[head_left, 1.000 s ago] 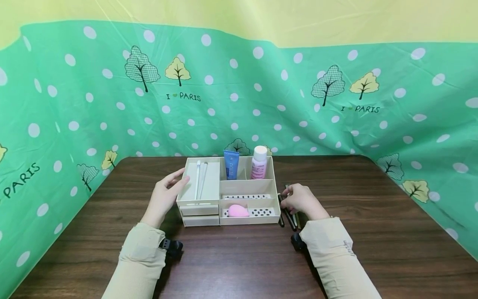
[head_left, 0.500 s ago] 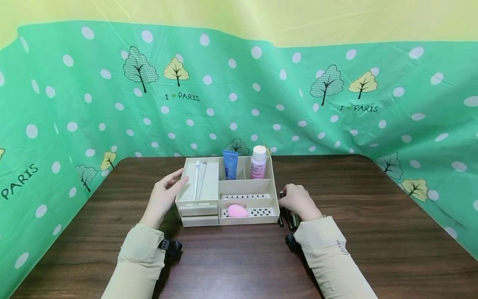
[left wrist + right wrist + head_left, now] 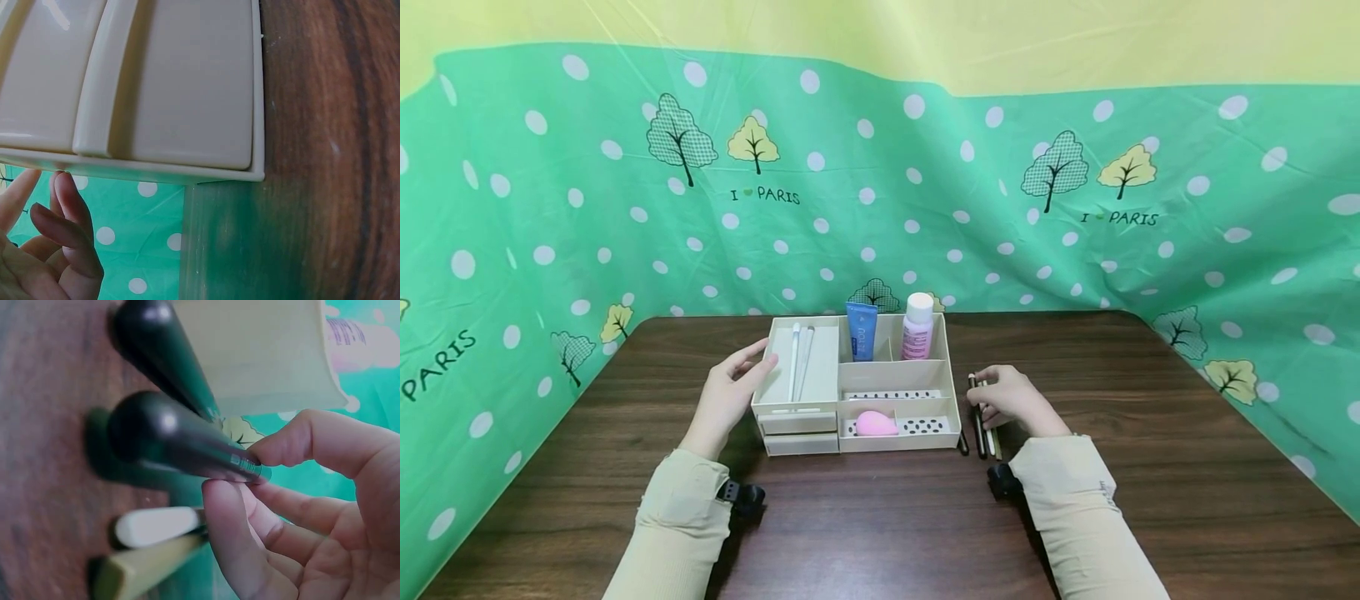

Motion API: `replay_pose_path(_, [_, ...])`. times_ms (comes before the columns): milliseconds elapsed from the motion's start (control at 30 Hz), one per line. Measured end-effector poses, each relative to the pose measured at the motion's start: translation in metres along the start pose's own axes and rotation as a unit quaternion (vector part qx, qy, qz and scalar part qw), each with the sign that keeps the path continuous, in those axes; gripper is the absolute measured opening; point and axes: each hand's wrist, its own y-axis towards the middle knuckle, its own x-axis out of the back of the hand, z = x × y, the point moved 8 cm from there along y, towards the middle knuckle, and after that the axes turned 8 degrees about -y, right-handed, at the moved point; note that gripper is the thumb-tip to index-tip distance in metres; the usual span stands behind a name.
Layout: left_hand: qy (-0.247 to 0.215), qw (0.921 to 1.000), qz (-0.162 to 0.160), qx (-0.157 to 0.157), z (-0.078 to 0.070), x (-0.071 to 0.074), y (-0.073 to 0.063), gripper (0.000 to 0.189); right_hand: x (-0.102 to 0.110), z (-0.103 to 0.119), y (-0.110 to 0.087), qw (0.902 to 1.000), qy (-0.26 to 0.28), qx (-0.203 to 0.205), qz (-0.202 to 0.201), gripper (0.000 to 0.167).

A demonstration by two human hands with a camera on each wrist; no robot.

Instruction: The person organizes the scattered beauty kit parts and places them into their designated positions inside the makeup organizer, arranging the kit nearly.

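A cream desktop organizer [image 3: 803,422] stands on the table, its left side touched by the fingertips of my left hand [image 3: 724,402]. The left wrist view shows those fingers against the side wall beside the drawers [image 3: 181,81]. My right hand [image 3: 1017,397] pinches a black makeup brush [image 3: 187,440] between thumb and fingers, just right of the organizer. Its round handle end points towards me; the far end is hidden by the fingers. Another black handle [image 3: 162,356] lies against the organizer. A white handle [image 3: 156,526] and a yellowish stick [image 3: 147,565] lie on the other side.
The organizer holds a blue tube [image 3: 862,332], a white-capped pink bottle [image 3: 917,329] and a pink sponge [image 3: 876,423]. Two thin white sticks [image 3: 795,367] lie on its top left. A green dotted cloth [image 3: 880,183] hangs behind the dark wooden table [image 3: 880,525].
My right hand first moved left to the organizer's side, then back right, and now has the black brush in its fingers. The left hand stays at the organizer.
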Motion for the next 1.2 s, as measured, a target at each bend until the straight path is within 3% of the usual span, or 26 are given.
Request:
replay_pose_path(233, [-0.004, 1.0, 0.005, 0.006, 0.0, 0.0, -0.001, 0.05, 0.001, 0.002, -0.002, 0.9994, 0.027, 0.015, 0.019, 0.061])
replay_pose_path(667, [-0.007, 1.0, 0.004, 0.004, -0.001, 0.0, -0.002, 0.05, 0.013, 0.015, -0.006, 0.9956, 0.085, 0.037, 0.015, 0.06])
replay_pose_path(1200, [-0.002, 1.0, 0.005, 0.005, 0.0, 0.0, -0.002, 0.053, 0.023, 0.05, -0.024, 0.9761, 0.193, 0.094, 0.031, 0.059])
